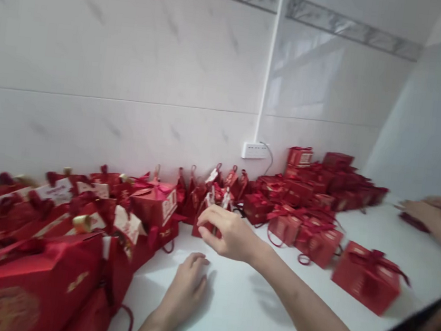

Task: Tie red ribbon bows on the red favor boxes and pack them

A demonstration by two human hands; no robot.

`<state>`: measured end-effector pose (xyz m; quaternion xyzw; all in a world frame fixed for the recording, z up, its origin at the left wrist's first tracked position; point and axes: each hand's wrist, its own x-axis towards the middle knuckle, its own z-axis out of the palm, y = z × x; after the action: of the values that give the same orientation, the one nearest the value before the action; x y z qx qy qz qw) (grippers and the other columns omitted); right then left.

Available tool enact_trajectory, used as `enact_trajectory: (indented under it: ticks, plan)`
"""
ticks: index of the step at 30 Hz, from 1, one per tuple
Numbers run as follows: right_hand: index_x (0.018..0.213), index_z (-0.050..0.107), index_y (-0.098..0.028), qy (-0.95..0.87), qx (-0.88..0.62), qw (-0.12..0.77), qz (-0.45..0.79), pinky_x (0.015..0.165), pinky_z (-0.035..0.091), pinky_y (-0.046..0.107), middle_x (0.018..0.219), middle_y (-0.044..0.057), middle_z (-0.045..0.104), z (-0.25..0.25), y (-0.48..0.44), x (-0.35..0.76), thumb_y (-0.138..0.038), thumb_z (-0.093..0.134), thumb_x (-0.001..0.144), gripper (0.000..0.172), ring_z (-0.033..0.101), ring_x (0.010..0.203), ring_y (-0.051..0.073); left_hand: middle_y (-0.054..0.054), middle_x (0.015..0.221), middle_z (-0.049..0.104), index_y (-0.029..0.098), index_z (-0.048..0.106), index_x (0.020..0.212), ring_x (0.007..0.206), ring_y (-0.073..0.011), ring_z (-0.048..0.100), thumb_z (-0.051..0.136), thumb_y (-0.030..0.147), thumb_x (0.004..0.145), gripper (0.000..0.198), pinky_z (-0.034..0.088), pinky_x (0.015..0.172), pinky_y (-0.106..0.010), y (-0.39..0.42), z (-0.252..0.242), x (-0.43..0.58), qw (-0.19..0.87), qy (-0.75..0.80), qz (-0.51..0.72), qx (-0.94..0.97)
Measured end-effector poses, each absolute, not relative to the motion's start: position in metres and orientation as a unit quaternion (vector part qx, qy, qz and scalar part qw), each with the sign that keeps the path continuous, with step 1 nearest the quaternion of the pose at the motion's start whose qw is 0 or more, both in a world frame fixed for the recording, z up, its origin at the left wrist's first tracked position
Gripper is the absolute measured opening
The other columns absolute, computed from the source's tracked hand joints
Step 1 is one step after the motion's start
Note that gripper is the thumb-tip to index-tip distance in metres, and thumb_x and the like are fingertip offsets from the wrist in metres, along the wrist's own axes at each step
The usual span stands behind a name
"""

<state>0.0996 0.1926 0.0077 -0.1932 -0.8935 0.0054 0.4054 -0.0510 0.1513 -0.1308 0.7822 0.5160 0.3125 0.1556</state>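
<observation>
My right hand (226, 232) reaches over the white table (240, 306), in front of a small red gift bag (202, 224) near the wall. Its fingers curl at the bag's front; whether they touch or grip it cannot be made out. Lower and to the left, my left hand (188, 279) rests on or just above the table with its fingers loosely bent, and no object shows in it. Beside it on the left stands a crowd of red gift bags and boxes, among them a box (154, 203) with a ribbon bow and a large red box (32, 277) with gold print.
Red ribboned boxes (318, 238) are spread and stacked along the wall at the right, with a single box (367, 278) nearer the front. Another person's hands (424, 212) handle a dark red item at the far right. A white power strip (255, 151) is on the wall.
</observation>
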Motion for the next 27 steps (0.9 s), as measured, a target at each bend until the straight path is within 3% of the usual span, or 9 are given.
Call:
enact_trajectory:
  ticks: [4, 9, 13, 19, 24, 27]
  plan:
    - [0.08, 0.058, -0.02, -0.828, -0.383, 0.405, -0.05, 0.074, 0.051, 0.027, 0.085, 0.004, 0.066, -0.016, 0.197, 0.188, -0.02, 0.048, 0.085, 0.011, 0.063, 0.08, 0.015, -0.012, 0.118, 0.054, 0.02, 0.054, 0.106, 0.112, -0.0255, 0.054, 0.041, 0.016, 0.082, 0.027, 0.044, 0.097, -0.046, 0.159, -0.138, -0.053, 0.149, 0.499, 0.308, 0.796]
    - [0.075, 0.057, -0.021, -0.693, -0.56, 0.434, -0.132, 0.075, 0.05, 0.041, 0.082, 0.009, 0.064, -0.05, 0.175, 0.304, -0.027, 0.044, 0.082, 0.016, 0.061, 0.079, 0.025, -0.009, 0.114, 0.057, 0.021, 0.055, 0.103, 0.108, -0.0246, 0.057, 0.042, 0.017, 0.082, 0.026, 0.047, 0.094, -0.045, 0.161, -0.137, -0.053, 0.121, 0.501, 0.327, 0.792]
    - [0.075, 0.057, -0.022, -0.668, -0.631, 0.368, -0.145, 0.071, 0.051, 0.038, 0.082, 0.008, 0.065, -0.062, 0.161, 0.345, -0.03, 0.042, 0.082, 0.018, 0.062, 0.074, 0.024, -0.007, 0.109, 0.059, 0.021, 0.056, 0.101, 0.103, -0.0229, 0.059, 0.042, 0.016, 0.081, 0.025, 0.048, 0.092, -0.042, 0.163, -0.135, -0.051, 0.109, 0.497, 0.325, 0.798]
    - [0.091, 0.063, -0.013, -0.658, -0.695, 0.258, -0.13, 0.091, 0.044, 0.043, 0.099, 0.016, 0.062, -0.058, 0.192, 0.342, -0.029, 0.049, 0.081, 0.023, 0.057, 0.1, 0.029, -0.007, 0.106, 0.059, 0.02, 0.055, 0.101, 0.103, -0.0219, 0.059, 0.042, 0.018, 0.081, 0.024, 0.047, 0.093, -0.038, 0.164, -0.133, -0.051, 0.109, 0.501, 0.323, 0.796]
    - [0.112, 0.056, -0.008, -0.629, -0.749, 0.183, -0.098, 0.085, 0.043, 0.052, 0.113, 0.024, 0.056, -0.047, 0.22, 0.349, -0.034, 0.065, 0.072, 0.049, 0.052, 0.108, 0.04, -0.007, 0.106, 0.058, 0.019, 0.055, 0.099, 0.102, -0.0219, 0.059, 0.041, 0.02, 0.081, 0.022, 0.046, 0.093, -0.038, 0.163, -0.131, -0.051, 0.112, 0.507, 0.317, 0.794]
    - [0.111, 0.055, -0.003, -0.615, -0.768, 0.166, -0.064, 0.076, 0.046, 0.051, 0.105, 0.027, 0.06, -0.038, 0.231, 0.361, -0.044, 0.074, 0.061, 0.068, 0.057, 0.099, 0.041, -0.007, 0.105, 0.058, 0.019, 0.055, 0.097, 0.101, -0.0213, 0.06, 0.041, 0.019, 0.08, 0.022, 0.047, 0.092, -0.036, 0.163, -0.131, -0.05, 0.109, 0.509, 0.318, 0.792]
